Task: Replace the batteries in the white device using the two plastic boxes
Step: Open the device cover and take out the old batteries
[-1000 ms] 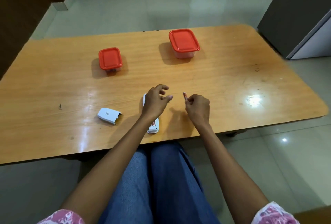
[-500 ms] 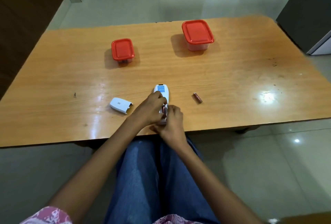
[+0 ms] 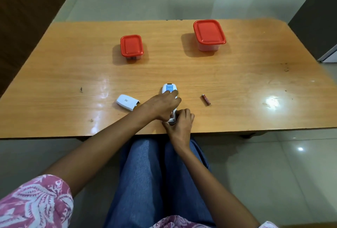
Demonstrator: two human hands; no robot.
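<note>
On the table [image 3: 73,81]: two boxes [image 3: 131,47] [image 3: 209,34], one battery [image 3: 206,99], one device [image 3: 169,87].

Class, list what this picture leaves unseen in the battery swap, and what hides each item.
Battery bay of the white device: head view, covered by left hand and right hand.
Contents of small box and large box: head view, both shut.
Print on loose battery: head view, too small.

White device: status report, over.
Left hand holds white device; right hand curled round its near end. Cover off, lying left. One battery loose right. Small box, large box lidded.
</note>
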